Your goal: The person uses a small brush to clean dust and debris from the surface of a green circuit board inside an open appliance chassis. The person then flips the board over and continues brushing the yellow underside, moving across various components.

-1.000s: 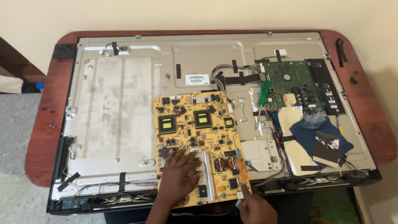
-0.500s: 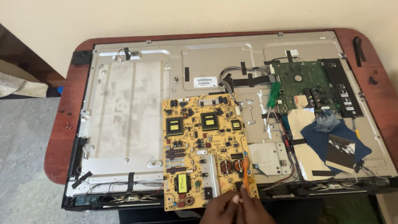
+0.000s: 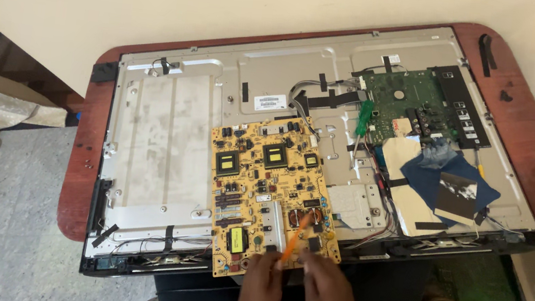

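Hands [image 3: 294,290] together, likely pinching orange tool [image 3: 295,237] | yellow board [image 3: 269,191] beneath | green board [image 3: 402,106], blue cloth [image 3: 444,179] apart

Soft even light; hands motion-blurred; right side shadowed.

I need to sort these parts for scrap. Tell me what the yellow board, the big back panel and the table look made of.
Yellow board: likely resin laminate, matte, studded with soldered parts. Back panel: sheet metal by its look, dull grey, stamped ridges and smudges. Table: seemingly wood, reddish-brown and slightly glossy, though it could be veneer.
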